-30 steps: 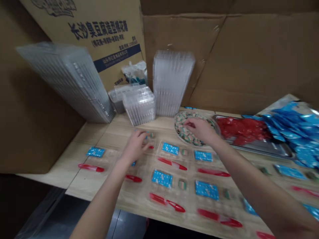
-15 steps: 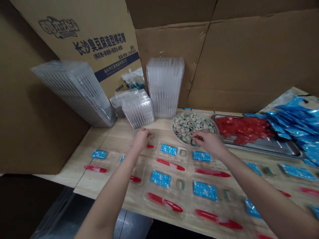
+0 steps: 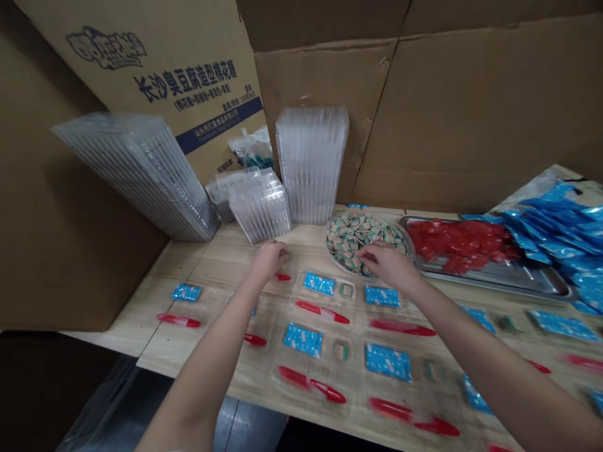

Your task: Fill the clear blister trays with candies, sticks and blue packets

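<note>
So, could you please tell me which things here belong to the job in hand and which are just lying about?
In the job: left hand, right hand, bowl of small wrapped pieces, laid-out clear trays, metal tray of red pieces, blue packets.

Lying about: stacked spare clear trays, cardboard box, plastic bag.

A pale wooden tabletop [image 3: 181, 267] runs in front of a brown cardboard wall [image 3: 471, 113]. Across its near part lie rows of clear plastic trays [image 3: 301, 370], each holding a blue printed sachet [image 3: 303, 340], with a small wrapped sweet [image 3: 340, 350] beside it and a red plastic utensil [image 3: 311, 384] nearer the table's front edge. Behind the rows, from left to right, stand a leaning stack of clear trays [image 3: 136, 179], a short stack of clear trays [image 3: 259, 207], a tall upright stack of clear trays [image 3: 311, 163], a round plate of wrapped sweets [image 3: 409, 251], and a rectangular steel tray [image 3: 541, 282] of red pieces [image 3: 459, 245], with a heap of blue sachets [image 3: 556, 220] at far right.
</note>
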### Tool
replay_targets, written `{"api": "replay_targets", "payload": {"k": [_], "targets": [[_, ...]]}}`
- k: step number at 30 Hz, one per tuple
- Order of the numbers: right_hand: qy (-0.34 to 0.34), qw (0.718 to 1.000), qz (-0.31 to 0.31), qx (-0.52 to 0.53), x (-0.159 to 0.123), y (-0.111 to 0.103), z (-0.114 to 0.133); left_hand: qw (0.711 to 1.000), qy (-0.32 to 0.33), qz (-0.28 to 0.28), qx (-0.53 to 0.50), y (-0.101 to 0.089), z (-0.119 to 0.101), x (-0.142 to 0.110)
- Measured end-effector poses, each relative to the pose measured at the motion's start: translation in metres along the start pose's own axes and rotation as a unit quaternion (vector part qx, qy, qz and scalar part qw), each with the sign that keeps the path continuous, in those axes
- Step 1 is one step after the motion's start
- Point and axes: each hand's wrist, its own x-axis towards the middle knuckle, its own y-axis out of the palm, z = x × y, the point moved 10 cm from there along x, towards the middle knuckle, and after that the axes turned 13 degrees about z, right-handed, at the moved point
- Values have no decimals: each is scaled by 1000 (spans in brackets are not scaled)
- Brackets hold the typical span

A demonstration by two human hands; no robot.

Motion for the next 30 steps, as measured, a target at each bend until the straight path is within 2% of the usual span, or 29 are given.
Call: {"api": "replay_targets", "payload": {"k": [3,6,8,11,14,16,19,20,22,24,26,27,28,30], "targets": [[-27,997,34,-67,4,6,6,1000,10,-14,-8,-4,2,-7],[-58,988,77,-119,7,17,14,998,-4,-56,-13,-12,10,-20],[-68,986,76,-133,9,20,17,997,-6,-74,-14,-15,12,-26],[-70,987,55,-133,8,19,19,998,23,-58,-15,-10,6,-28],[-55,992,31,-112,6,15,13,998,51,-43,-18,-6,-7,-26],[-40,997,10,-64,5,9,3,996,58,-63,-36,-10,-19,-27],[3,997,-36,75,8,-2,-25,979,74,-86,-167,-13,-47,-25],[17,989,-52,135,10,-5,-35,964,86,-76,-240,-9,-61,-20],[25,967,-75,244,12,-9,-48,911,105,-37,-398,5,-95,-6],[1,948,-89,305,12,-12,-48,825,86,3,-558,25,-125,13],[-29,947,-106,301,8,-20,-41,744,41,45,-666,49,-148,30],[-40,950,-116,286,4,-24,-38,719,23,59,-692,58,-156,36],[-48,954,-123,271,0,-28,-35,708,12,64,-703,64,-161,41],[-56,958,-118,256,-5,-31,-33,708,6,53,-704,67,-165,46]]}}
